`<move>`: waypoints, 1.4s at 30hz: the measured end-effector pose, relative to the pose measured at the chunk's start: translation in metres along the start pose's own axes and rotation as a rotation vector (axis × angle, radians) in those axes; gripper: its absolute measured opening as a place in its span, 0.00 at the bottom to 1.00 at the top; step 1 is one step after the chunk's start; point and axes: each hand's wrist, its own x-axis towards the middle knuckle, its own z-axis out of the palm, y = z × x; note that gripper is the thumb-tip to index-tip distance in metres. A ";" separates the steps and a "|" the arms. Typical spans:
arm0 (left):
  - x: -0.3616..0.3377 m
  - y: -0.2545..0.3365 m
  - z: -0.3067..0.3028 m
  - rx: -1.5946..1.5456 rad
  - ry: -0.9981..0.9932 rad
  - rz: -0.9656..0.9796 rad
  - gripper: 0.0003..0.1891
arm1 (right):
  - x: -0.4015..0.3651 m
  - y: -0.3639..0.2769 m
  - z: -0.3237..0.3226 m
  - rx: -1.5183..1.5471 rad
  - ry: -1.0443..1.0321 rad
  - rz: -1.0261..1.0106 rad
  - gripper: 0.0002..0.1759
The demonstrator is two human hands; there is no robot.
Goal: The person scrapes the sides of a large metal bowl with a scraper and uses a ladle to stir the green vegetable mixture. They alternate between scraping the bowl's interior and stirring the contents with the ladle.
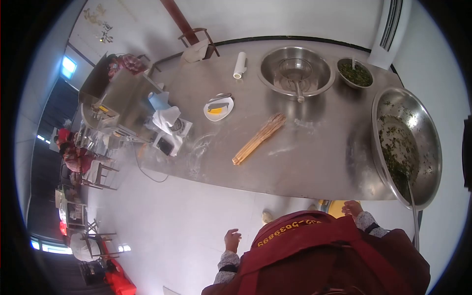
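Bundled sticks (259, 139) lie on the steel table (314, 172), between its near edge and the far bowls. From the left hand (232, 241) they sit at about half past twelve, well apart; from the right hand (352, 209), at about ten o'clock, with the left appearing slightly nearer. Both hands hang short of the table's near edge, fingers loosely bent and parted, and neither shows anything in its grasp. The long axis slants from half past seven to half past one: the paler, blunt end faces the near side, while the darker, rougher end points toward the steel bowl (270, 73) holding a strainer (295, 69). Closer to the right hand, at half past one, stands a large steel basin (424, 123) flecked with chopped greens (386, 142), a long handle (415, 221) leaning out toward six o'clock. Just beside that hand, at nine o'clock, shows a yellow object (336, 208); I cannot tell what it is.
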 end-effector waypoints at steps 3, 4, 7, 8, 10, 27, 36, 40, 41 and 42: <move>0.001 -0.028 -0.028 -0.017 -0.014 -0.085 0.13 | -0.011 -0.019 0.047 -0.013 0.041 0.018 0.10; 0.003 -0.042 -0.037 -0.050 -0.020 -0.118 0.13 | -0.012 -0.022 0.057 -0.060 0.019 0.023 0.13; 0.011 -0.063 -0.060 -0.149 -0.012 -0.185 0.13 | -0.019 -0.021 0.088 -0.105 0.046 0.009 0.13; 0.014 -0.068 -0.067 -0.138 -0.018 -0.207 0.13 | -0.024 -0.020 0.096 -0.109 0.047 0.018 0.14; 0.019 -0.070 -0.079 -0.128 -0.025 -0.234 0.13 | -0.034 -0.011 0.108 -0.104 0.061 0.023 0.12; 0.122 0.029 -0.066 0.119 -0.274 0.163 0.15 | -0.038 0.041 0.114 -0.057 0.063 0.073 0.17; 0.229 0.177 -0.053 0.378 -0.108 0.594 0.14 | -0.005 -0.002 0.147 0.020 0.077 0.082 0.18; 0.311 0.234 -0.036 0.573 0.011 0.978 0.13 | -0.011 -0.013 0.140 0.142 0.205 0.154 0.18; 0.328 0.251 -0.032 0.638 0.023 0.981 0.14 | -0.014 -0.014 0.136 0.173 0.222 0.180 0.18; 0.348 0.264 -0.028 0.670 0.029 0.981 0.14 | -0.017 -0.014 0.133 0.175 0.229 0.191 0.18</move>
